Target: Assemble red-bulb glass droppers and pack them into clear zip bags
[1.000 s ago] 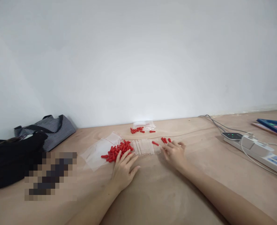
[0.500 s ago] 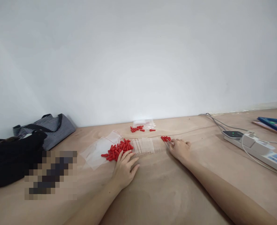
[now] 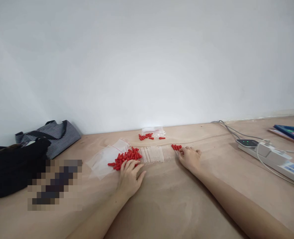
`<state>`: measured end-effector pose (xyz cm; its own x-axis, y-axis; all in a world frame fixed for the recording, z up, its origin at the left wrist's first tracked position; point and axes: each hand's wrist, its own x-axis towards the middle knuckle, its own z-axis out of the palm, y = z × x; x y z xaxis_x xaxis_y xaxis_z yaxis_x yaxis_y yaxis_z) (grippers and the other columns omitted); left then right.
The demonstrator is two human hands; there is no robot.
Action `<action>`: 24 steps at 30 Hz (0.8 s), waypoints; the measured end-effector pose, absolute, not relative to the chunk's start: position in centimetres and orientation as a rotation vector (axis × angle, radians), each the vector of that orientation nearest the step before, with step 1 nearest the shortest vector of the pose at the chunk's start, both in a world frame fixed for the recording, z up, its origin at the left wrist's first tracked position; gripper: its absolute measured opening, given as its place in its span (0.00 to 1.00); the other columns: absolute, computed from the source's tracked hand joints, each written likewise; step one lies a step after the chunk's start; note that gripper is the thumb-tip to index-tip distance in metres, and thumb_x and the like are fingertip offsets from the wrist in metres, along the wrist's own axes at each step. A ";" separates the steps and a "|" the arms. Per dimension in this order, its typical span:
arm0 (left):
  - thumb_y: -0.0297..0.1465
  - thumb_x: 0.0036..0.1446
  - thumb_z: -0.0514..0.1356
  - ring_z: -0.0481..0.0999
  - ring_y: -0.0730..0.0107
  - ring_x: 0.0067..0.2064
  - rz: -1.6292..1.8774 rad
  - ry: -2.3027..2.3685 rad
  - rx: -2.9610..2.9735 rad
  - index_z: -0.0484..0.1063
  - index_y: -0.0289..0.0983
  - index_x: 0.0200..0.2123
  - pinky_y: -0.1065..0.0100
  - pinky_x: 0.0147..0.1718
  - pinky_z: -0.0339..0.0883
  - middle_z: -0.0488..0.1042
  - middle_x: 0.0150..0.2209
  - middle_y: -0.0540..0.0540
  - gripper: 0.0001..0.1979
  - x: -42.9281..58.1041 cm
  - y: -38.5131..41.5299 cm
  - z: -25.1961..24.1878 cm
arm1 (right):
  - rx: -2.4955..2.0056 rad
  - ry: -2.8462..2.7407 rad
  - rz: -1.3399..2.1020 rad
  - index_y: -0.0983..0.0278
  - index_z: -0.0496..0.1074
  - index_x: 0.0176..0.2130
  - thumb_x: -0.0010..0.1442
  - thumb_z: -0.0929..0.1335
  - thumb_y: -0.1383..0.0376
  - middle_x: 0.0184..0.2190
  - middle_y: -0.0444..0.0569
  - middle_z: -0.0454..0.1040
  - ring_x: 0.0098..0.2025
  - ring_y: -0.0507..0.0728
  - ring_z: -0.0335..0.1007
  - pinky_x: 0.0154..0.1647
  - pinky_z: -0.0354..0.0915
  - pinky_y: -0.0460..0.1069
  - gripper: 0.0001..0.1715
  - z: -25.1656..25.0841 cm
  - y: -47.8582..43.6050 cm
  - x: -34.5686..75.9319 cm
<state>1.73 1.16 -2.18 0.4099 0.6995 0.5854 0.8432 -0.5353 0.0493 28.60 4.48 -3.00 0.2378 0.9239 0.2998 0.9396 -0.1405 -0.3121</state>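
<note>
My left hand (image 3: 130,177) rests at the near edge of a heap of red rubber bulbs (image 3: 127,156). Its fingers are apart and slightly bent, and the fingertips touch the bulbs. To the right of the heap, thin clear glass tubes (image 3: 155,155) lie side by side in a row. Beyond the row's right end, my right hand (image 3: 190,160) is closed in a pinch on a dropper, a clear tube with a red bulb. Several red-bulbed droppers (image 3: 176,147) lie together just past its fingertips. The fingers partly cover the tubes there.
Clear zip bags (image 3: 107,159) lie under and left of the heap. A small bag (image 3: 152,130) with loose red bulbs (image 3: 145,136) is near the wall. At left are a striped bag (image 3: 62,132) and a black bag (image 3: 17,169); at right, a power strip (image 3: 286,166) with cables.
My left hand has drawn slightly left, its fingers bending further onto the red bulbs. My right hand keeps nearly the same place by the droppers.
</note>
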 end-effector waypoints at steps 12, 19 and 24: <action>0.37 0.45 0.60 0.64 0.53 0.47 -0.783 -1.673 -2.152 0.68 0.37 0.35 0.50 0.47 0.50 0.70 0.41 0.42 0.13 1.0 2.0 -2.1 | -2.213 -1.764 0.154 0.64 0.72 0.30 0.52 0.61 0.62 0.35 0.54 0.74 0.44 0.62 0.64 0.46 0.47 0.58 0.13 -1.2 6.8 25.2; 0.35 0.46 0.59 0.62 0.51 0.49 -0.791 -1.560 -2.111 0.71 0.39 0.31 0.46 0.49 0.45 0.69 0.44 0.41 0.08 0.6 2.3 -2.1 | -2.255 -1.716 0.259 0.66 0.72 0.32 0.49 0.62 0.65 0.33 0.57 0.74 0.39 0.62 0.69 0.44 0.52 0.58 0.12 -1.1 8.2 24.6; 0.31 0.50 0.57 0.65 0.52 0.46 -0.863 -1.490 -2.088 0.72 0.39 0.26 0.45 0.48 0.47 0.72 0.40 0.42 0.04 0.5 3.0 -2.0 | -2.194 -1.728 0.230 0.66 0.71 0.27 0.50 0.61 0.64 0.31 0.57 0.74 0.37 0.62 0.69 0.43 0.52 0.58 0.12 -0.7 8.0 24.7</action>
<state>0.48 2.97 -2.00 0.2280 0.6755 0.7012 0.9443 -0.3289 0.0097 24.66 7.99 -0.67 0.2481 0.9654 0.0803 0.9109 -0.2043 -0.3586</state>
